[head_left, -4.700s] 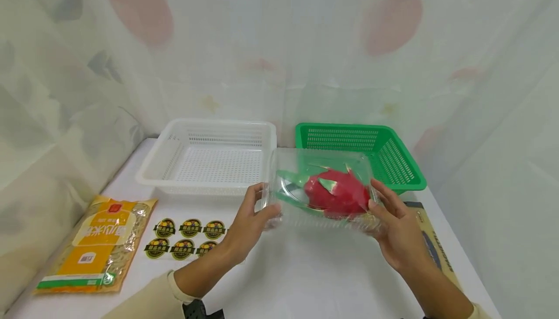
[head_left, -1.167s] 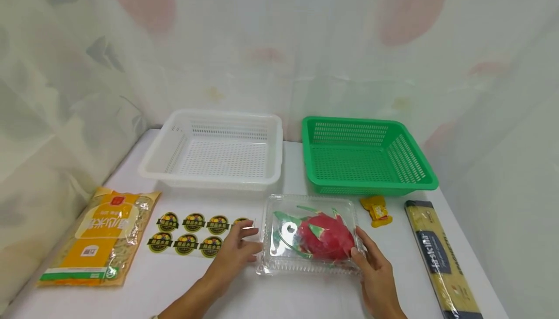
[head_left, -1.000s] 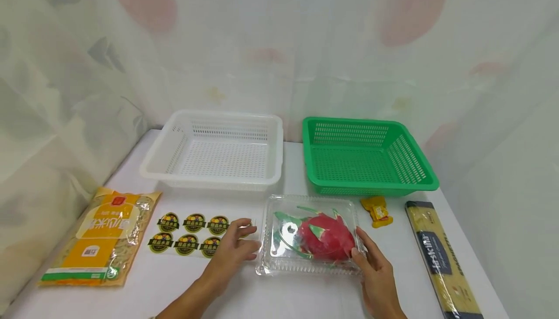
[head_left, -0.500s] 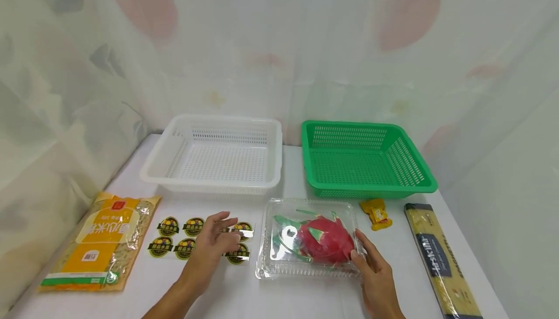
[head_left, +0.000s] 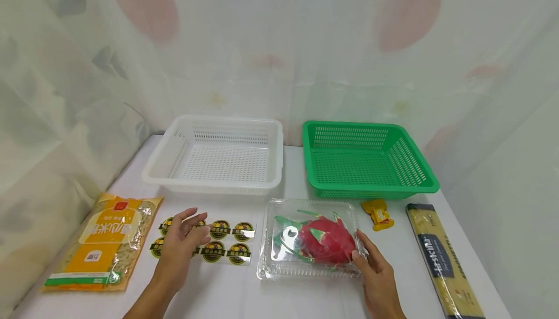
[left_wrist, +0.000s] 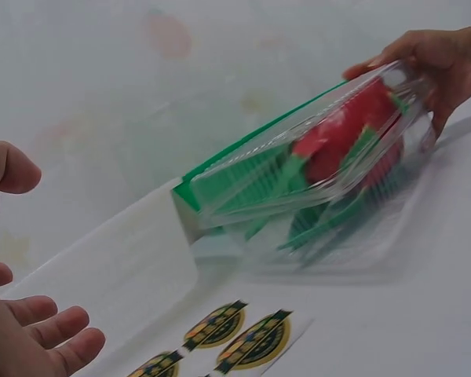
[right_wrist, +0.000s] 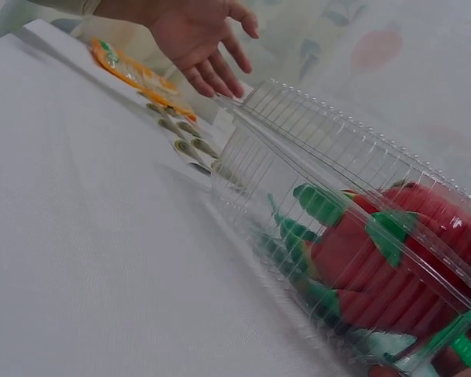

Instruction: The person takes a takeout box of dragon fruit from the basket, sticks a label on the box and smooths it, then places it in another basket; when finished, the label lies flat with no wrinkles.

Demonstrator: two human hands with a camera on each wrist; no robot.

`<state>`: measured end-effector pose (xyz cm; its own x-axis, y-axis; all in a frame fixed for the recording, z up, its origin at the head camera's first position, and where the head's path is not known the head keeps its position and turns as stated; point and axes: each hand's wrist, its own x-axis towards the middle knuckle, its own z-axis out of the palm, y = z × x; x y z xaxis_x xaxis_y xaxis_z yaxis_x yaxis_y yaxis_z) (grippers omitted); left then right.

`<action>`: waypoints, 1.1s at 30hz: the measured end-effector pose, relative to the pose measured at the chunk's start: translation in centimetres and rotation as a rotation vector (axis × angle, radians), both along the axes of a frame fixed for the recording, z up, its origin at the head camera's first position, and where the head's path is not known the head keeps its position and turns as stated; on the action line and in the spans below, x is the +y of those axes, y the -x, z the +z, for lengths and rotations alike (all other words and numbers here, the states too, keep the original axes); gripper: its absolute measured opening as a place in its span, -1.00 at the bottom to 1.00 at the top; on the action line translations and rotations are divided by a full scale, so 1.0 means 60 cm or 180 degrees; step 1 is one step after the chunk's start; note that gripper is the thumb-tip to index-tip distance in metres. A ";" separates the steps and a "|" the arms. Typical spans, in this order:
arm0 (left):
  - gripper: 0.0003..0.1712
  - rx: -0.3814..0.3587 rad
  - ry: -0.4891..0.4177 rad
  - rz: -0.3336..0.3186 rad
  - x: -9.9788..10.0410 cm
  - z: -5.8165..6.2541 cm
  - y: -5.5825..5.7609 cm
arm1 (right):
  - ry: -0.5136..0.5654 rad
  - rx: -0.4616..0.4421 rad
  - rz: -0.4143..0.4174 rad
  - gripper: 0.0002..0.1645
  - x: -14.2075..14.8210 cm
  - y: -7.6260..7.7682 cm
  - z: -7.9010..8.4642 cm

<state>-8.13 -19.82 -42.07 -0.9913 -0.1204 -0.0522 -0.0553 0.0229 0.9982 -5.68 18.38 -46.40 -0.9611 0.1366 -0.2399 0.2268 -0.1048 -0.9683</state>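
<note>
A closed clear plastic clamshell box (head_left: 286, 265) with a red dragon fruit (head_left: 327, 241) inside sits on the white table. My right hand (head_left: 377, 275) holds the box by its right side, thumb on top near the edge and fingers along the side. My left hand (head_left: 181, 246) hovers over a clear sheet of round fruit stickers (head_left: 214, 251), fingers spread and slightly bent, with nothing in them. It covers part of the sheet's left half in the head view. In the left wrist view, its fingers (left_wrist: 55, 330) are apart from the stickers (left_wrist: 255, 342).
Behind stand a white basket (head_left: 214, 183) and a green basket (head_left: 375, 190). Left of the stickers lies a yellow bag of dry food (head_left: 102, 241). A small yellow wrapped packet (head_left: 377, 214) and a spaghetti pack (head_left: 445, 260) lie on the right. Curtains enclose the table.
The box, held up by both hands earlier, has come down onto the table. My left hand has left its side and moved left over the sticker sheet. My right hand keeps its hold.
</note>
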 end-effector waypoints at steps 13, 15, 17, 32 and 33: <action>-0.49 0.0220 -0.0210 0.0413 -0.041 -0.003 0.012 | 0.0013 0.0059 0.0045 -0.20 0.002 -0.002 -0.002; -0.47 0.0220 -0.0162 0.0448 -0.047 -0.004 0.013 | 0.0017 0.0064 0.0055 -0.19 0.002 -0.003 -0.003; -0.44 0.0194 -0.0088 0.0491 -0.053 -0.005 0.014 | 0.0023 0.0057 0.0057 -0.19 0.002 -0.003 -0.003; -0.40 -0.0043 -0.0052 0.1096 -0.097 -0.021 0.031 | 0.0002 0.0130 0.0084 -0.22 0.004 -0.001 -0.005; -0.40 -0.0049 -0.0050 0.1135 -0.100 -0.024 0.032 | 0.0007 0.0131 0.0085 -0.22 0.004 -0.001 -0.005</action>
